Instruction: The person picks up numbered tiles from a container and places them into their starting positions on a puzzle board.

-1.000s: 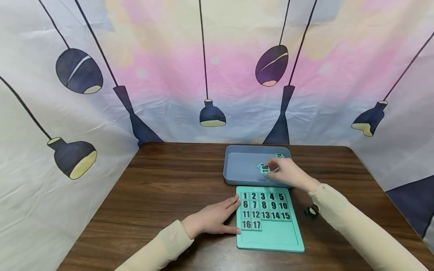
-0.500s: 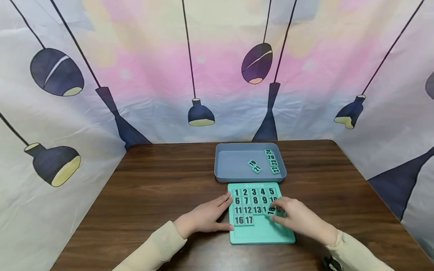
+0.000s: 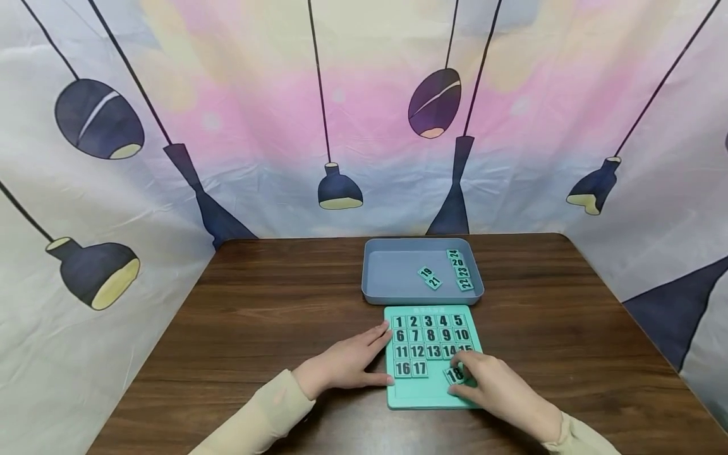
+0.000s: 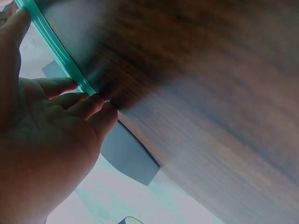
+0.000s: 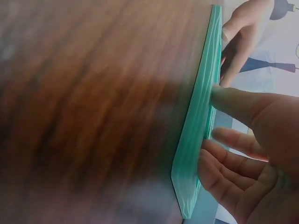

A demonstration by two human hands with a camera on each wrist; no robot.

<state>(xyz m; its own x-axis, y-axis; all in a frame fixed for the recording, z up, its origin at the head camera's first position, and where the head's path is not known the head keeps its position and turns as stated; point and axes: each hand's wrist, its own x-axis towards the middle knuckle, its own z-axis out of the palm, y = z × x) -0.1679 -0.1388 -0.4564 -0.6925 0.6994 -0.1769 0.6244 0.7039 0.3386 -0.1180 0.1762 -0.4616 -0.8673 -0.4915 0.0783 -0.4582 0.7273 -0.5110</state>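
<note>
A mint-green number board (image 3: 418,395) lies on the table, with tiles 1 to 15 filling its upper rows and tiles 16 and 17 (image 3: 419,369) at the left of the fourth row. My right hand (image 3: 503,388) pinches the tile marked 18 (image 3: 454,375) between thumb and fingers. That tile sits slightly tilted, low over the fourth row, a gap to the right of 17. Against the board's left edge rests my left hand (image 3: 349,364), fingers extended; the left wrist view shows its fingertips along the green rim (image 4: 55,45). Tile 15 is partly hidden by the right hand.
Directly behind the board stands a blue-grey tray (image 3: 389,297). Loose tiles 19 (image 3: 426,272) and 21 (image 3: 433,282) lie near its middle, and several more line its right side. A printed cloth hangs behind the brown wooden table (image 3: 273,303).
My right hand has brought tile 18 from the tray to the board, then shifted it down from the third row to the fourth. The left hand stays at the board's edge.
</note>
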